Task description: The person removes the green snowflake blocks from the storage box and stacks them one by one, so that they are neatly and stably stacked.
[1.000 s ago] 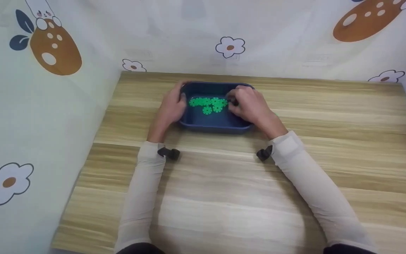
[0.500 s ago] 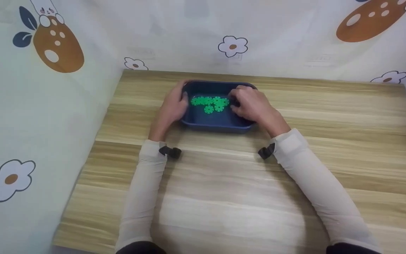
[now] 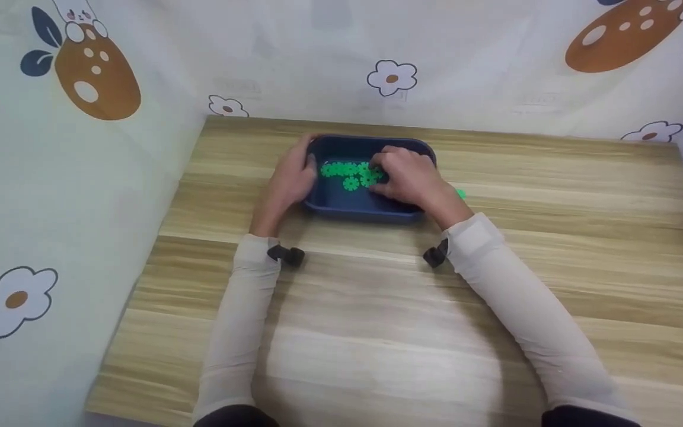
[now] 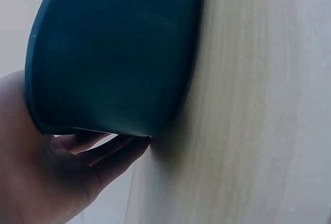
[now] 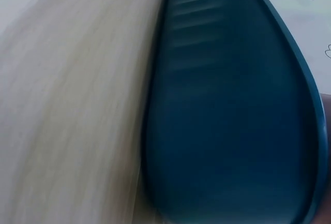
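A dark blue plastic bin (image 3: pixel 359 212) stands at the back of the table, with several bright green notched discs (image 3: pixel 341 170) lying on its floor. My left hand (image 3: pixel 291 177) grips the bin's left wall, thumb on the inner side; in the left wrist view its fingers (image 4: pixel 111 162) lie along the outside. My right hand (image 3: pixel 408 178) reaches over the bin's right side, thumb and forefinger apart above the rightmost discs and partly covering them. In the right wrist view only a sliver of that hand shows beyond the bin's blurred outer wall (image 5: pixel 232 115).
A small green piece (image 3: pixel 462 194) lies on the wooden table (image 3: pixel 377 332) just right of the bin, beside my right wrist. Cloth walls (image 3: pixel 312 77) printed with flowers and carrots stand behind and to the left of the table.
My right hand has shifted left inside the bin, from beside the discs to over the rightmost ones. The green piece outside the bin shows more now. My left hand keeps its hold.
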Available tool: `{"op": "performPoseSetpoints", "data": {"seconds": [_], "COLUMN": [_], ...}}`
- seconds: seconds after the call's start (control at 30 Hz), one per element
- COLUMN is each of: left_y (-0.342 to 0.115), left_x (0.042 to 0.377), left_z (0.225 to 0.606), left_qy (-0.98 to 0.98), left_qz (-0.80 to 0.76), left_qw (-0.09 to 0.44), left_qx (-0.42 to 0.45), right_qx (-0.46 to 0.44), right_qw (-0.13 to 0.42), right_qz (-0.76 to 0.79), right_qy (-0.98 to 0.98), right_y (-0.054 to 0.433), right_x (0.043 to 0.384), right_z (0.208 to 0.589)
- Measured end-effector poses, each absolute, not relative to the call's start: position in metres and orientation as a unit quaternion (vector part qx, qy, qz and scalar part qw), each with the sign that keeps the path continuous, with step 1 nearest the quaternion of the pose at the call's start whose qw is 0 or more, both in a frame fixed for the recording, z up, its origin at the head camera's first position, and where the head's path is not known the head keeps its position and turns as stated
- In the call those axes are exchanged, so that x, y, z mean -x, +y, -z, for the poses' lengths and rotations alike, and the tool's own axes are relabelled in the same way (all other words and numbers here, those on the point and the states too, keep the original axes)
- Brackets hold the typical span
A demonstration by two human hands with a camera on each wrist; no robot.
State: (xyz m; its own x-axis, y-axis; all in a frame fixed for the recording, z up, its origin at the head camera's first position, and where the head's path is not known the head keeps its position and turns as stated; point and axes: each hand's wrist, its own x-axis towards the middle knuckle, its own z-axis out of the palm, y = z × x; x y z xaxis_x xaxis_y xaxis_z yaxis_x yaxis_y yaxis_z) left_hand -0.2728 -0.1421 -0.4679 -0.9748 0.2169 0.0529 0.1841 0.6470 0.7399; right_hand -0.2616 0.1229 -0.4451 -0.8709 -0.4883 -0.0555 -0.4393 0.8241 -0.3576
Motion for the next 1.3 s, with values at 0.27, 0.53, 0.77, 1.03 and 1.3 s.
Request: {"op": "performPoseSetpoints", "data": {"seconds": [0.27, 0.53, 0.77, 1.03, 1.3], "left_y": [-0.14, -0.14, -0.142, -0.141, -0.141], "left_x": [0.272, 0.272, 0.271, 0.271, 0.273], "left_z": [0.469, 0.467, 0.469, 0.469, 0.468], "left_qy": [0.91, 0.91, 0.908, 0.907, 0.908], "left_qz": [-0.399, -0.399, -0.402, -0.406, -0.402], "left_qw": [0.009, 0.019, 0.008, 0.009, 0.013], "left_qx": [-0.113, -0.111, -0.115, -0.114, -0.115], "right_qx": [0.242, 0.241, 0.254, 0.265, 0.275], "right_qw": [0.066, 0.061, 0.051, 0.037, 0.013], "right_qz": [0.136, 0.146, 0.11, 0.09, 0.087], "right_qy": [0.958, 0.958, 0.959, 0.959, 0.957], "right_y": [0.11, 0.108, 0.104, 0.104, 0.109], "right_x": [0.262, 0.263, 0.261, 0.258, 0.256], "right_z": [0.45, 0.454, 0.45, 0.449, 0.451]}}
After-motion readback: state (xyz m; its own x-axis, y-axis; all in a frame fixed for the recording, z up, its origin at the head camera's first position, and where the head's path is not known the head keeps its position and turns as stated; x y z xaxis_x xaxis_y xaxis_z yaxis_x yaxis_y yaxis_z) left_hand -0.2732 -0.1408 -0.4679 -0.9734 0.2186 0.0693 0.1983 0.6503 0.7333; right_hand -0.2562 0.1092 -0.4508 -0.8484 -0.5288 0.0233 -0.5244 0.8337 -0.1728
